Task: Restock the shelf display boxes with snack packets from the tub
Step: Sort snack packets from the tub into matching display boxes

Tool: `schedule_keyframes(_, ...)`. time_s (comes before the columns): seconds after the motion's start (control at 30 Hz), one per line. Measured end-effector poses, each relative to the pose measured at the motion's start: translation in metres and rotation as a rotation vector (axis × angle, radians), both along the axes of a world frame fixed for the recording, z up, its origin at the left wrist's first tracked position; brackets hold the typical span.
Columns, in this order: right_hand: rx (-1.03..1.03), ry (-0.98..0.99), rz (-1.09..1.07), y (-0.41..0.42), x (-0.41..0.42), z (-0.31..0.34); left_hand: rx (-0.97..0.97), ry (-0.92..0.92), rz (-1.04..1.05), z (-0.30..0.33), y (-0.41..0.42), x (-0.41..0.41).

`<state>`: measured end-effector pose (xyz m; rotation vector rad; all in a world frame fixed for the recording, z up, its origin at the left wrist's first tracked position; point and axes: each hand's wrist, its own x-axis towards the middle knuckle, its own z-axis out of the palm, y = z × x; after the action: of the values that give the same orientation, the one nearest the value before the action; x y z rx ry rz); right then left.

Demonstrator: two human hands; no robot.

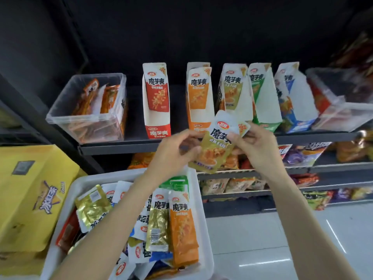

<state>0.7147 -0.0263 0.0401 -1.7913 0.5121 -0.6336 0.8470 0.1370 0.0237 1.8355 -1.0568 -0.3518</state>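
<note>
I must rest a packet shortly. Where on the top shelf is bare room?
Bare shelf lies between the clear bin and the red display box, and between the red box and the orange display box. Rightward, the boxes stand packed together up to another clear bin.

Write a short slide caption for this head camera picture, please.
Both hands, left hand and right hand, hold an olive snack packet above the white tub, before the shelf's display boxes.

Both hands hold an olive-green snack packet before the shelf

The left hand (177, 150) and right hand (255, 147) pinch the olive-green snack packet (217, 142) by its sides, tilted, just in front of the orange display box (198, 98). Below, the white tub (203, 219) holds mixed packets beside a yellow carton (30, 190).
</note>
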Motion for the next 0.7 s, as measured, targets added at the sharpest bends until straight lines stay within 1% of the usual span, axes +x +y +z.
schedule_keyframes(0.07,-0.052,-0.123,-0.092,-0.024,-0.004,0.017,-0.098,-0.095,0.1,0.005,-0.024,0.011)
schedule_keyframes(0.13,-0.119,-0.236,-0.21,-0.047,-0.005,0.031,-0.111,-0.203,0.148,0.007,-0.05,0.023)
schedule_keyframes(0.2,-0.225,-0.303,-0.318,-0.068,0.001,0.043,-0.04,-0.308,0.113,0.009,-0.076,0.031)
schedule_keyframes(0.3,-0.342,-0.325,-0.375,-0.098,0.023,0.047,0.135,-0.565,0.03,0.007,-0.111,0.036)
schedule_keyframes(0.37,-0.438,-0.282,-0.389,-0.113,0.045,0.046,0.203,-0.662,-0.023,0.005,-0.126,0.037)
schedule_keyframes(0.43,-0.547,-0.192,-0.366,-0.127,0.07,0.042,0.234,-0.717,-0.047,0.001,-0.135,0.037)
schedule_keyframes(0.57,-0.668,0.072,-0.337,-0.154,0.111,0.028,0.247,-0.741,-0.026,-0.006,-0.141,0.036)
schedule_keyframes(0.6,-0.685,0.136,-0.317,-0.159,0.117,0.026,0.242,-0.73,-0.021,-0.006,-0.142,0.037)
schedule_keyframes(0.7,-0.633,0.273,-0.188,-0.169,0.129,0.024,0.238,-0.712,-0.015,-0.007,-0.143,0.038)
